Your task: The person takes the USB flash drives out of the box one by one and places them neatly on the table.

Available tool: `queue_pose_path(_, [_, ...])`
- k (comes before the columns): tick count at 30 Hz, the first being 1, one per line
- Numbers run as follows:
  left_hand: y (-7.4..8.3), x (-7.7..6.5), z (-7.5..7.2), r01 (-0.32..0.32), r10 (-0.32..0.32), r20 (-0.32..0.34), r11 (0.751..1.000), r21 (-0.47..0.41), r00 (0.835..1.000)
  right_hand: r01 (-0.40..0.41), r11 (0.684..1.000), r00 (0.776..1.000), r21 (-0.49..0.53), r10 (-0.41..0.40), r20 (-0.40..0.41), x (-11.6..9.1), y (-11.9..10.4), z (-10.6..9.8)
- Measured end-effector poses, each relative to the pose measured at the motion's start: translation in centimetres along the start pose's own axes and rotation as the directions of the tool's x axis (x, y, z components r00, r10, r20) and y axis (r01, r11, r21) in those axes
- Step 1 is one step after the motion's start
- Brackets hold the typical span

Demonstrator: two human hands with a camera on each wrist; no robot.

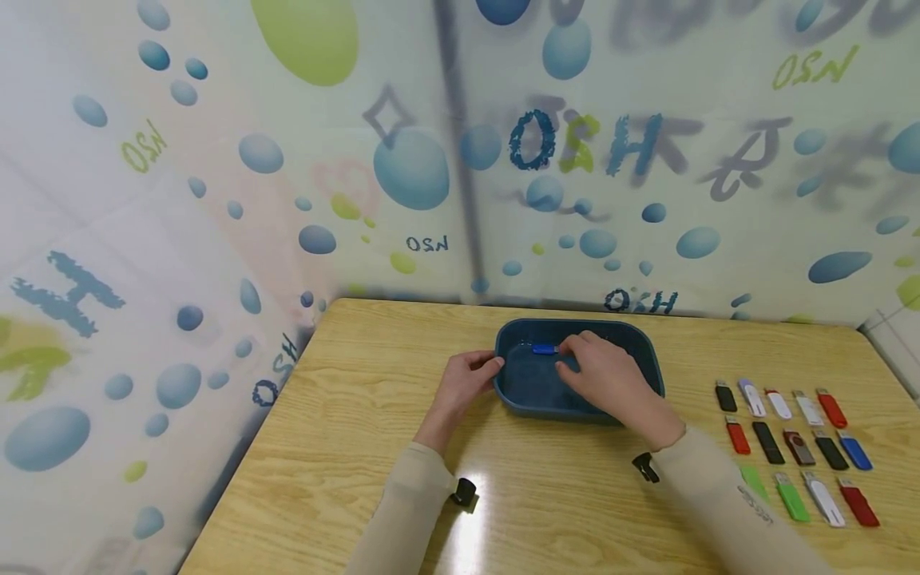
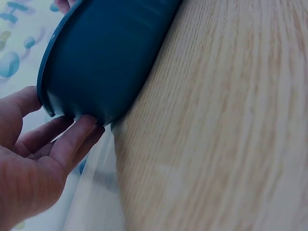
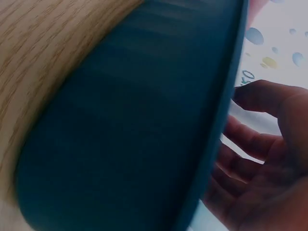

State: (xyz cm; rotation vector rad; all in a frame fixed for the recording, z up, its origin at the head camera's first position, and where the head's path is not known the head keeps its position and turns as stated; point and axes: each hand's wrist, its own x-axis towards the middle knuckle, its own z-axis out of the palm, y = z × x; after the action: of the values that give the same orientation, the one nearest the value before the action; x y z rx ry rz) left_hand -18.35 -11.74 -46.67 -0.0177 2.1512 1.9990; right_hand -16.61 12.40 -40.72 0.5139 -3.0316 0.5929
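Note:
A dark blue plastic basin with a rounded rim stands on the wooden table. My left hand grips its left end, thumb at the rim and fingers against the outer wall; the left wrist view shows those fingers from below. Inside the basin, near the back wall, lies a blue USB flash drive. My right hand reaches over the front rim, its index fingertip right at the drive's right end and the thumb apart from it. From the right wrist, the basin wall hides the fingertips of that hand.
On the table's right side several USB flash drives lie in three rows, among them a red one, a blue one, a green one and a white one. A patterned curtain hangs behind the table.

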Motion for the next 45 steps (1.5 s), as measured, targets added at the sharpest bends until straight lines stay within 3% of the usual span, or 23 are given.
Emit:
queue_pose_path(8, [-0.2,0.1,0.0,0.007,-0.007,0.002,1.0,-0.003,1.0,0.006,1.0,0.996,0.007,-0.007,0.09,1.7,-0.5,1.3])
queue_pose_path(17, [-0.4,0.3,0.0,-0.006,0.006,0.001,1.0,-0.021,1.0,0.088,0.996,0.981,0.005,-0.088,0.173,3.0,-0.4,2.9])
queue_pose_path(25, [-0.1,0.0,0.0,-0.003,0.004,0.015,0.999,-0.048,1.0,0.103,0.995,0.967,0.005,-0.101,0.233,3.8,-0.5,3.5])
queue_pose_path(45, [0.0,0.1,0.0,0.0,0.001,0.016,0.999,-0.047,1.0,0.049,0.999,0.98,-0.019,-0.044,0.194,4.2,0.1,4.1])
